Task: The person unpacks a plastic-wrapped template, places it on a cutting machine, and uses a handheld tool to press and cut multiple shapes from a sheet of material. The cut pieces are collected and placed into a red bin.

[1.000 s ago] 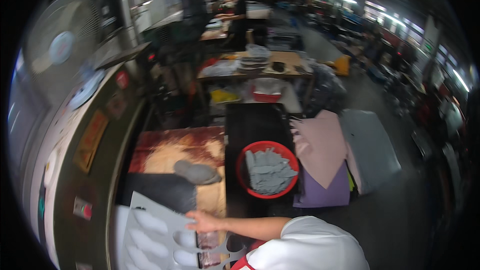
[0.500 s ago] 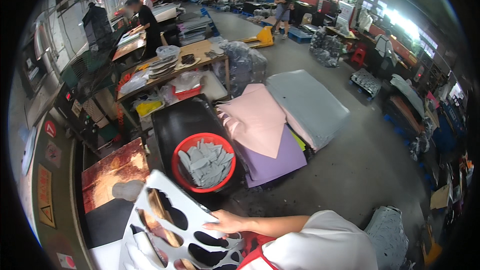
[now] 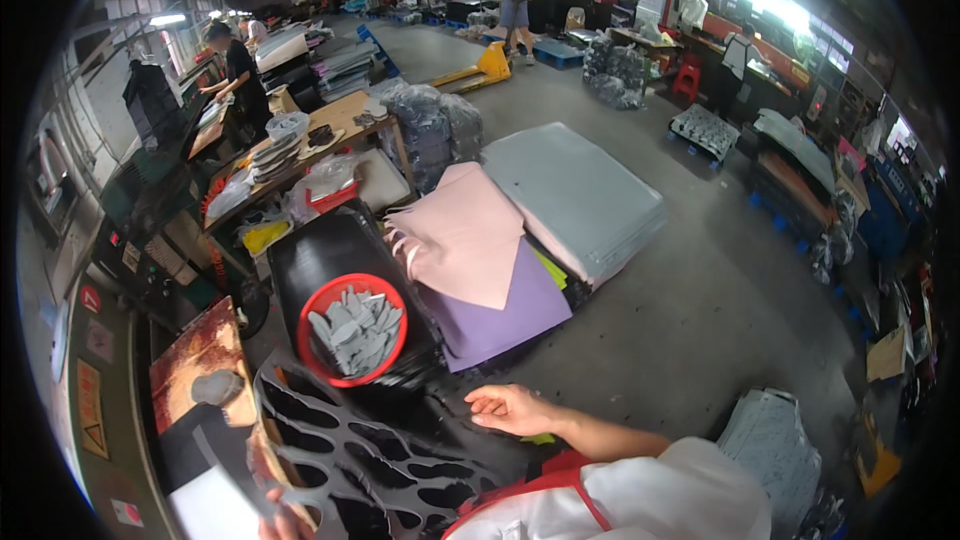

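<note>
A grey sheet full of oval cut-out holes (image 3: 385,430) hangs, blurred, low in front of me. My right hand (image 3: 512,410) is apart from it, above its right side, with loosely bent fingers and nothing visible in them. At the bottom edge my left hand (image 3: 285,520) is partly cut off and smeared; it is near the sheet's lower left edge, and its grip is unclear. Beyond the sheet, a red round basin (image 3: 402,340) holds grey cut pieces (image 3: 355,330). A grey rounded stack (image 3: 217,387) lies on a worn, stained board (image 3: 185,355) at the left.
A green-grey machine panel (image 3: 110,410) stands at my left. Purple (image 3: 510,315), pink (image 3: 465,240) and grey sheets (image 3: 575,195) are stacked ahead. Behind them are a wooden bench (image 3: 335,115) and a yellow pallet jack (image 3: 490,65). Several people work farther off.
My right hand has let go of the cut-out sheet, which has swung down flatter. My left hand has come into view at the bottom. The whole view has shifted.
</note>
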`<action>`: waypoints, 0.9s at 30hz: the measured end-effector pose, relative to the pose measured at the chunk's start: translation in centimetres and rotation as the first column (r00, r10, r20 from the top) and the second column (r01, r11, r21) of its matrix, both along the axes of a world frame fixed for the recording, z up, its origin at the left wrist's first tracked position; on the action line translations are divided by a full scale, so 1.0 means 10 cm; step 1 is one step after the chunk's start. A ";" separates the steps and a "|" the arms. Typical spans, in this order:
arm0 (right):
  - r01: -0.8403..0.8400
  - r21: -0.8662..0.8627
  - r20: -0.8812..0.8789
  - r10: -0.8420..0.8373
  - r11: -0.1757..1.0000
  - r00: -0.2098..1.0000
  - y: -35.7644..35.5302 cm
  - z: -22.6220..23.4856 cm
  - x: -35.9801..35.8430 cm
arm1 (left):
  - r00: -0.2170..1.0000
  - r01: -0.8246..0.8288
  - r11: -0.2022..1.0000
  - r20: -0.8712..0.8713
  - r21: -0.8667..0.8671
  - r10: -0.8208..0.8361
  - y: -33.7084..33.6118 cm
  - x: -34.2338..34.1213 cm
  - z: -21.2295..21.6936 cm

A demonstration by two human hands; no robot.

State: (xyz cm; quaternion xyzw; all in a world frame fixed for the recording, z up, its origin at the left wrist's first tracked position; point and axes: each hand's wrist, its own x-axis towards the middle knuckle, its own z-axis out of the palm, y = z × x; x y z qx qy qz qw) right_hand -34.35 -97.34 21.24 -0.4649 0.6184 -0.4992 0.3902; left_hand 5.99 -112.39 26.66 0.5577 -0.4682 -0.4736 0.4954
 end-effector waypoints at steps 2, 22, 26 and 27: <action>0.032 -0.001 0.234 -0.031 0.999 0.972 0.32 -0.10 -0.27 | 0.861 0.502 0.854 0.171 -0.138 -0.479 0.18 -0.95 0.13; 0.753 -0.038 0.853 -0.371 0.657 0.367 3.24 1.04 -2.19 | -0.704 0.710 -0.704 -0.034 -0.036 -0.709 3.17 -5.62 0.29; 0.807 -0.062 0.853 -0.389 0.587 0.349 3.44 1.27 -2.53 | -0.743 0.664 -0.747 0.073 -0.042 -0.665 3.25 -6.15 0.07; 0.823 -0.030 0.839 -0.434 0.568 0.329 3.48 1.32 -2.65 | -0.703 0.687 -0.713 0.125 -0.138 -0.701 3.28 -6.29 -0.02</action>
